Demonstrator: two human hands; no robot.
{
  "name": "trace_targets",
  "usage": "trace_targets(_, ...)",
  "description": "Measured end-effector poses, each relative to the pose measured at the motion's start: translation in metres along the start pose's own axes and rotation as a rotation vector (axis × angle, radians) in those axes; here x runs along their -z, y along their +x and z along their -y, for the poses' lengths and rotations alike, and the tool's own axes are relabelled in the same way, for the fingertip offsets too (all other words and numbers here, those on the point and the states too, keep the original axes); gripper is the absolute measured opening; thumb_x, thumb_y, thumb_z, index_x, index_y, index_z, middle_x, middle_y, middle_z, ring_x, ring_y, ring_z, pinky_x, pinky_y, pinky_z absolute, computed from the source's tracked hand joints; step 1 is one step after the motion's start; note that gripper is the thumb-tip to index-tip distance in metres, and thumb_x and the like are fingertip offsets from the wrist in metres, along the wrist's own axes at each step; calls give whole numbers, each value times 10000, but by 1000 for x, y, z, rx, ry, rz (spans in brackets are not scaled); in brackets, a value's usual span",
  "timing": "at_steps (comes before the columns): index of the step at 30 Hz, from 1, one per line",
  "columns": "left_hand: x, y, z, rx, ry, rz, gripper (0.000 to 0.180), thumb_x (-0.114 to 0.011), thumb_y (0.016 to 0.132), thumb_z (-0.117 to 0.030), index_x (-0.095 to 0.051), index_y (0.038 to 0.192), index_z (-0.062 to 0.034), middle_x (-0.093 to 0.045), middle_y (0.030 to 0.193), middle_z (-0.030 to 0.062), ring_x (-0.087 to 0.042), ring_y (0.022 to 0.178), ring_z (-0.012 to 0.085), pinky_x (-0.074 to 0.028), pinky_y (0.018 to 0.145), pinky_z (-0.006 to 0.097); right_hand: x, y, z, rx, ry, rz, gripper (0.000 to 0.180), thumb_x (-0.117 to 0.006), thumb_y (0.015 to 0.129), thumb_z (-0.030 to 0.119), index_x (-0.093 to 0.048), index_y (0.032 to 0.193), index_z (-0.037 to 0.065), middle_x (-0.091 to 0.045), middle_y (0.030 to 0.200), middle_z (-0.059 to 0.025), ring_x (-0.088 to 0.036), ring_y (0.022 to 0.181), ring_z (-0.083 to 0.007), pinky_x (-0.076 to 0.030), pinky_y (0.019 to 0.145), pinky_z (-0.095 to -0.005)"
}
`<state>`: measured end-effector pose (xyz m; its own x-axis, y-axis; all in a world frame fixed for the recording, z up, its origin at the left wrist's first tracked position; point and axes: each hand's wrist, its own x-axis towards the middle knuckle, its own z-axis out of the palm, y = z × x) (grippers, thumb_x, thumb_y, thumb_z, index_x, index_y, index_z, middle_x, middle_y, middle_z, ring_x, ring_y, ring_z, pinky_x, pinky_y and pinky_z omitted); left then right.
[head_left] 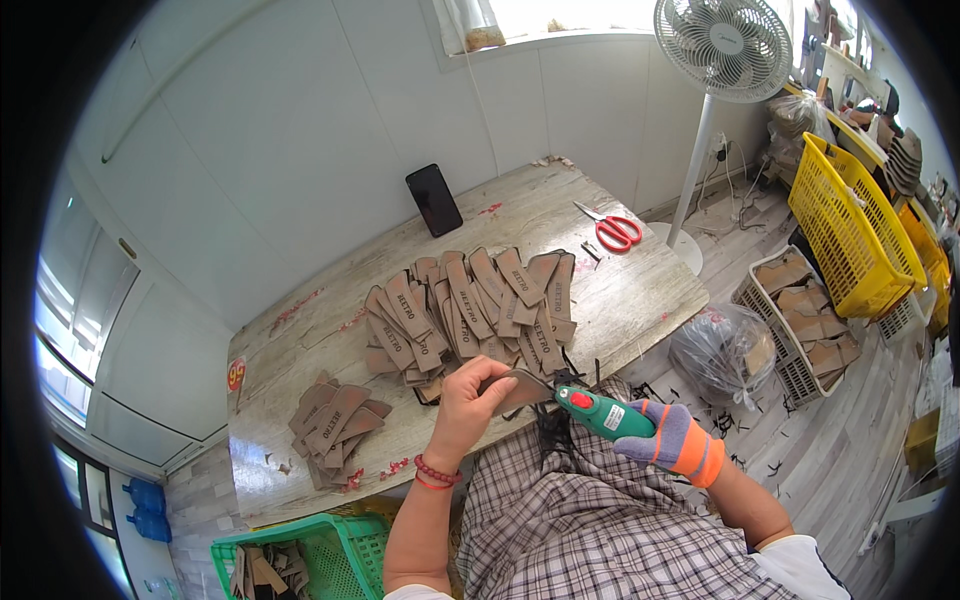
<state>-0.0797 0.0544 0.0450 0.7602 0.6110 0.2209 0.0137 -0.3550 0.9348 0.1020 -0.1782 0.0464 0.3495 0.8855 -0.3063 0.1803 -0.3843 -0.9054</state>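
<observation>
Pinched in the bare fingers of my left hand is a brown, curved, dark-edged piece, like the printed ones on the table. My right hand, in a grey and orange glove, grips a green handheld electric cutter with a red button. The cutter's head meets the right end of the piece, over my lap. Black trimmed strips hang by the cutter and lie on my checked apron. Beyond my hands spreads a large heap of brown pieces. A smaller pile lies to the left.
Red-handled scissors and a black phone are on the table. A green basket stands below left. To the right are a bagged bundle, a white crate, a yellow basket and a fan.
</observation>
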Motion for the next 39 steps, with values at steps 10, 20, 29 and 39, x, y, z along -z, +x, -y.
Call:
trace_targets(10,-6,-1,2,-14,35,96,117,-665,825,-66,-613,845,36,-534,742,9,-466,649,87,-374,579,239,-2,2,10,14,-4,9,527,-774,785,259,-586,1196,-14,-659,756,-28,-581,612,-70,-470,566,-232)
trace_targets(20,72,-25,25,80,139,-145,99,-643,842,-68,-615,845,27,-575,750,-16,-501,689,63,-419,620,227,-11,13,1,-18,157,14,472,-764,804,240,-582,1162,-8,-640,763,-31,-569,596,-76,-467,547,-223)
trace_targets(29,192,6,107,62,962,-683,155,-684,806,-211,-676,849,-63,-610,863,115,-578,865,312,-451,799,413,-15,18,-10,-1,208,0,463,-787,789,279,-617,1125,9,-635,717,1,-543,551,-54,-453,519,-209)
trace_targets(39,120,130,168,508,1051,-456,626,-460,954,-501,-385,1431,-102,-385,1473,126,-264,1409,309,-205,1122,566,-16,19,-35,-11,132,-49,515,-803,774,319,-608,1148,22,-630,703,-2,-534,550,-48,-443,517,-209)
